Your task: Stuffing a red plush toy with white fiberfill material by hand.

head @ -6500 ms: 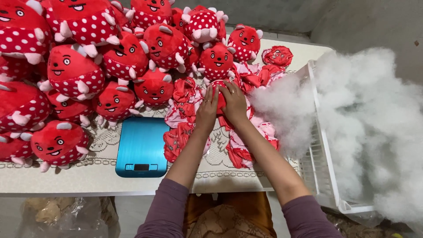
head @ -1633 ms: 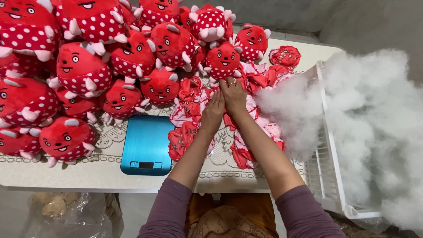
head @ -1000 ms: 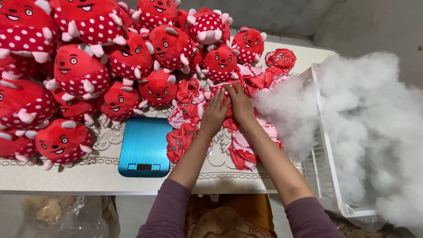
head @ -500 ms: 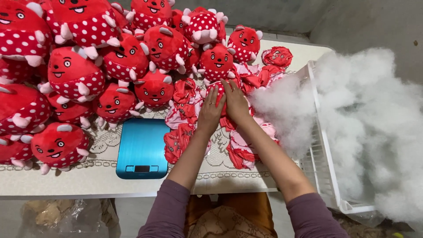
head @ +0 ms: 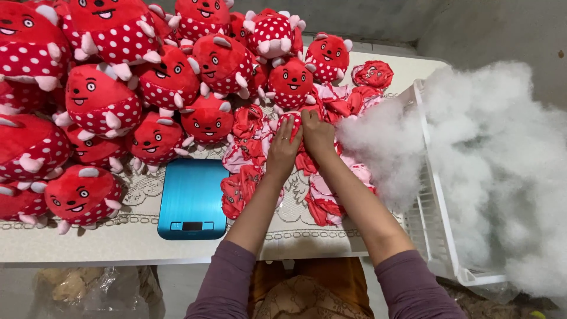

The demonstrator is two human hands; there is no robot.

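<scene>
My left hand [head: 284, 147] and my right hand [head: 318, 134] are pressed side by side on a red polka-dot plush toy [head: 293, 120] at the middle of the table. Both hands grip its lower part; a ring shows on the left one. Flat, unstuffed red and pink toy skins [head: 244, 155] lie in a heap under and around my hands. Just behind stands a stuffed red toy with a face [head: 291, 81].
Many stuffed red spotted toys [head: 97, 99] are piled over the table's left and back. A blue kitchen scale [head: 193, 199] lies near the front edge. A white basket [head: 437, 236] at the right overflows with white stuffing [head: 490, 159]. Plastic bags [head: 88, 286] sit below.
My hands have stayed together on the toy, shifting slightly forward and back. The view has wobbled a little; nothing else has moved.
</scene>
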